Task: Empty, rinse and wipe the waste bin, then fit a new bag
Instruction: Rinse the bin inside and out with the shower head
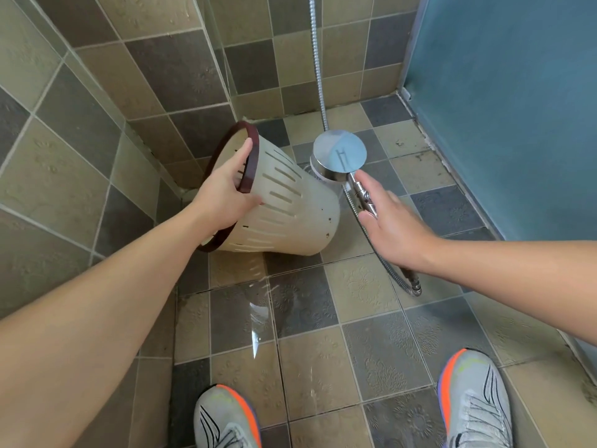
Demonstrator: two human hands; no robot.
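Note:
A cream slotted waste bin (290, 208) with a dark red rim lies tipped on its side, its mouth facing left toward the tiled corner. My left hand (226, 192) grips its rim, fingers inside the mouth and thumb on the outer wall. A chrome shower head (339, 151) points at the bin's base, and white spray shows where the two meet. My right hand (391, 221) holds the shower handle, with the index finger stretched along it. No bag is in view.
A metal hose (318, 66) hangs down the back wall and loops past my right wrist. The floor tiles (258, 305) are wet, with running water. A blue frosted panel (504, 108) stands at the right. My two shoes (226, 418) are at the bottom edge.

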